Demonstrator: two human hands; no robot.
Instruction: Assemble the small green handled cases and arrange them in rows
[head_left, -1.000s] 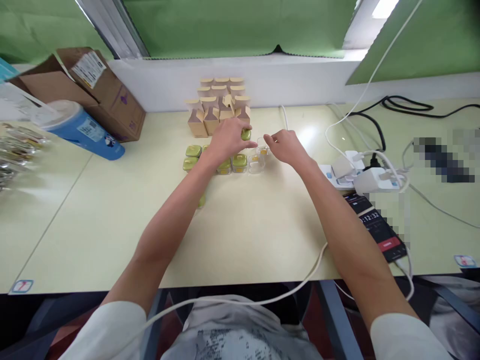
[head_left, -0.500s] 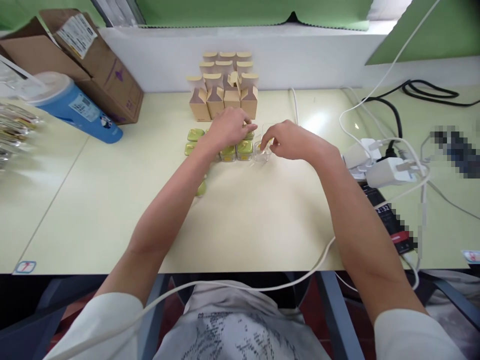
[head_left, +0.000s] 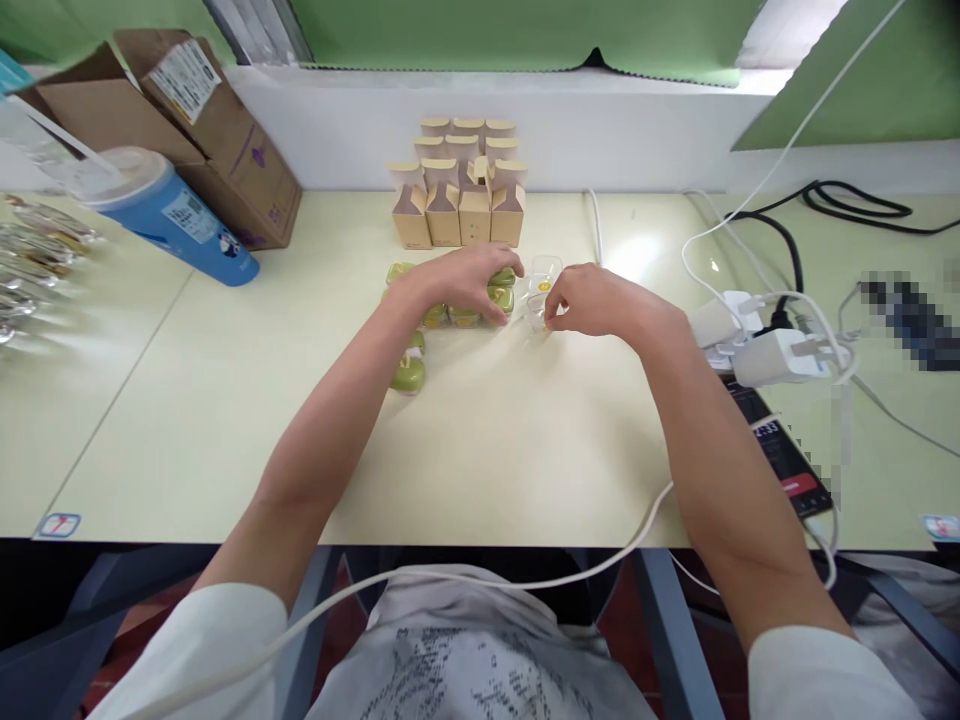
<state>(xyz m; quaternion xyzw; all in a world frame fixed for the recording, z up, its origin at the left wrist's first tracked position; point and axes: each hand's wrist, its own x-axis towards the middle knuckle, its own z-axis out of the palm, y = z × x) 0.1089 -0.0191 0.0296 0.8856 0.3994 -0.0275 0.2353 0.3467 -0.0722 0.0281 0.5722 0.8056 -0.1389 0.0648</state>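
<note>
Small clear containers with green lids [head_left: 464,316] stand in close rows in the middle of the table. My left hand [head_left: 472,278] is over their right end, thumb and fingers spread apart around the end containers; whether it presses on them I cannot tell. Two more green-lidded containers [head_left: 407,374] are nearer me, partly behind my left forearm. To the right of the rows are a clear container without a green lid [head_left: 536,312] and another one [head_left: 545,270] behind it. My right hand [head_left: 589,300] pinches the nearer clear container at its right side.
Small open cardboard boxes [head_left: 444,215] stand in rows against the wall. At left are a blue cup [head_left: 191,225], a large carton [head_left: 255,180] and clear-wrapped items [head_left: 37,260]. White chargers [head_left: 780,355], cables and a phone [head_left: 787,450] lie at right; a white cable [head_left: 480,577] crosses before me.
My left hand has shifted toward me and right, its thumb and fingers now wider apart. My right hand is slightly lower and further right, at the clear container. The view has tilted slightly.
</note>
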